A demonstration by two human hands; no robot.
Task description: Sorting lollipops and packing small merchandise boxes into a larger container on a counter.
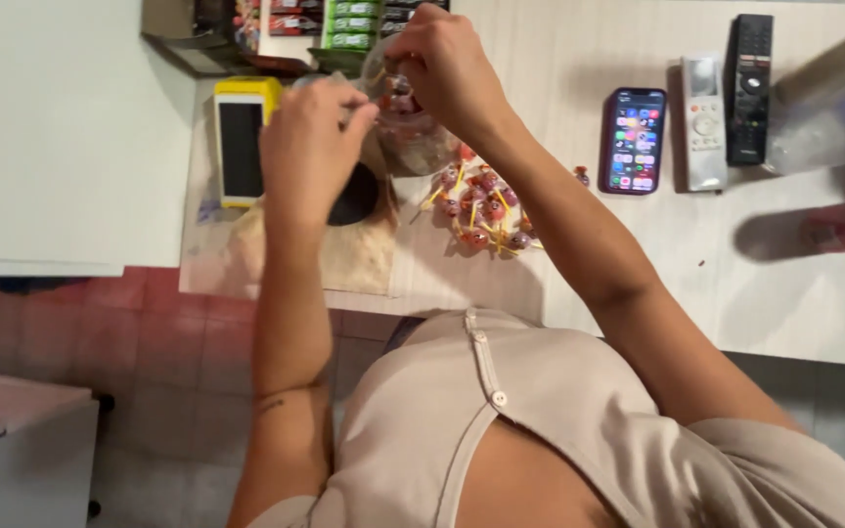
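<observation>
two hands work a clear jar [413,137]: left hand [310,147] pinched closed, right hand [447,64] gripping its rim.

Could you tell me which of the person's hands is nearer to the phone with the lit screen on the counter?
Right. The right hand is at the clear jar, left of the phone; the left hand is farther left.
</observation>
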